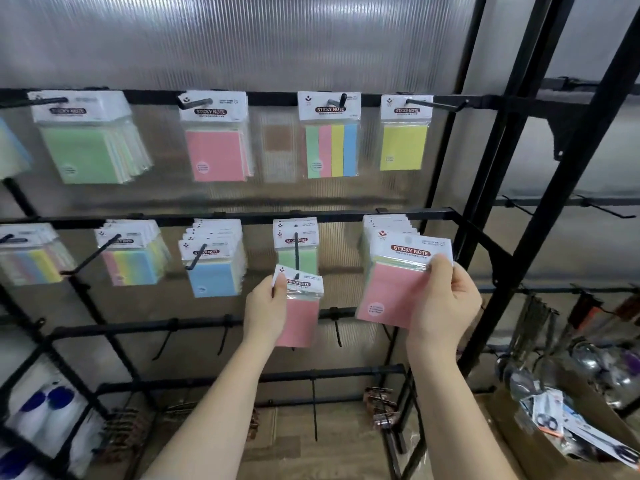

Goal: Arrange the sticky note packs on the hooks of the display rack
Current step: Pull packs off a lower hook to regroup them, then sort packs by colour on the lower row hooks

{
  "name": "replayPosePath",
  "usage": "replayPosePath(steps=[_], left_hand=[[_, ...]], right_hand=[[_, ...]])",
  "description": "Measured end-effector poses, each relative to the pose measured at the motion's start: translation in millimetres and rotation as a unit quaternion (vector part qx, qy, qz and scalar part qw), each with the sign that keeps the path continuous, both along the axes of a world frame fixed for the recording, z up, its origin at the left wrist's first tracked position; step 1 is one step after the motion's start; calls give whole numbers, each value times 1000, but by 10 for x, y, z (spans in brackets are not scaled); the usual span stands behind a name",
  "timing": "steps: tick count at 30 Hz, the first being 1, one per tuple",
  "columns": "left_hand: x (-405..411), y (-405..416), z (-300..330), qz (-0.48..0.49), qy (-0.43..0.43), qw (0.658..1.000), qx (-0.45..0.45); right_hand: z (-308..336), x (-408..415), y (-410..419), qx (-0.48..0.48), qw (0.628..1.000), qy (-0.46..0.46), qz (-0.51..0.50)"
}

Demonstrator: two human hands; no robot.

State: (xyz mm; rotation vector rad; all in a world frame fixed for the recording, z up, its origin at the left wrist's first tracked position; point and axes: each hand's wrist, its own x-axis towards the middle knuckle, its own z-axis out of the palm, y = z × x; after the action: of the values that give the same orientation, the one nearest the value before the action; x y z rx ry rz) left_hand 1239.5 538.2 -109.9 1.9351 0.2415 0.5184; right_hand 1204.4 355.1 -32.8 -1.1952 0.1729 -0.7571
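- On the rack, I am looking at two bars of hooks carrying sticky note packs; lower bars are standing bare in part, and their contents are blurring out at the left edge.
- In my right hand I am gripping a stack of pink packs, fingers curled over its top right corner, thumb on the face; it is overlapping the packs hanging at the right end of the middle bar, and I cannot tell whether it is on that hook.
- With my left hand I am pinching one pink pack by the left edge of its header card.
- That pack is hanging long axis upright, its header hole just at the tip of the hook, which is jutting toward me. The left hand is nearer this hook.
- The hole itself is too small and blurred to say whether the tip is through it.
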Motion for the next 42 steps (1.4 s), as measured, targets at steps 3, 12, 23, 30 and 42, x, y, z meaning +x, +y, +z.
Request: replayPosePath(steps=[3,12,23,30,42], left_hand=[[-164,26,55,15,-12,1000,21],[-381,412,273,112,-33,993,-18],[-399,1490,787,147,-17,988,-43],[-316,1896,887,133,-9,990,-53],[-301,2070,1038,98,-66,992,-32]], right_hand=[[13,-19,32,-1,1000,-1,31],[98,-57,350,-56,991,20,123],[525,56,1361,-100,979,-19,175],[885,216,1998,-128,974,-72,174],[1121,440,2271,-86,983,-76,145]])
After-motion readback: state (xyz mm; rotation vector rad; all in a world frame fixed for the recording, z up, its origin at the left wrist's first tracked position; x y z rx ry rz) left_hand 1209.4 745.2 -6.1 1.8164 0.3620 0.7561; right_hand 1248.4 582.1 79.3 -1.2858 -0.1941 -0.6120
